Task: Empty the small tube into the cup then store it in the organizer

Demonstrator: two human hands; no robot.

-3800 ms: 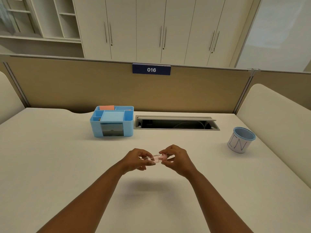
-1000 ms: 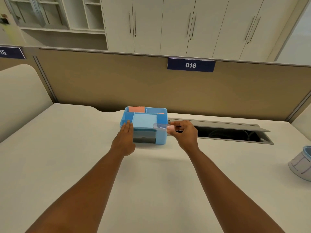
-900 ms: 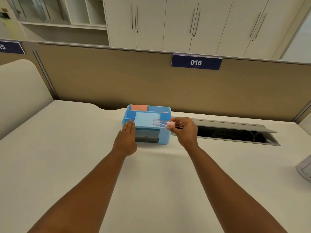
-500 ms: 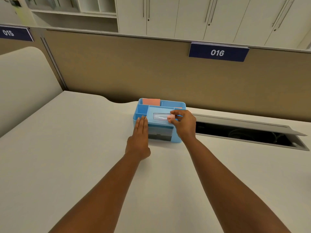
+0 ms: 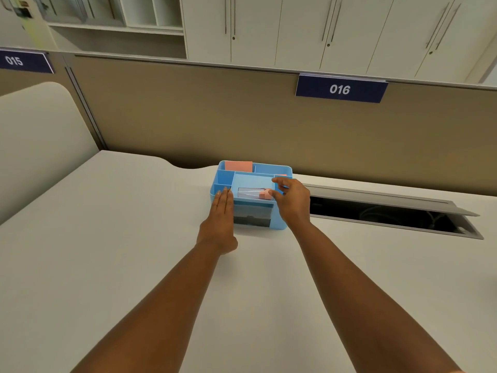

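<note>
Small tube [image 5: 251, 194] lies flat on its side in the front slot of the blue organizer [image 5: 282, 224], with its pink cap [image 5: 264, 194] pointing to the right. The right hand [image 5: 293, 201] is just beside the cap, and its fingers [image 5: 278, 181] are spread loose, not pinching the tube; the thumb tip looks very near the cap, but you cannot tell if it touches. The left hand [image 5: 222, 224] is flat with its fingers straight and together, pressed against the left front side of the organizer, holding nothing. The organizer sits on the white tabletop [image 5: 121, 238] near the brown divider wall [image 5: 188, 117]. A pink pad [image 5: 238, 166] stands in its back left part. A long open slot [image 5: 390, 214] in the tabletop is just to the right of the organizer. A blue sign [image 5: 340, 88] on the wall says 016.
</note>
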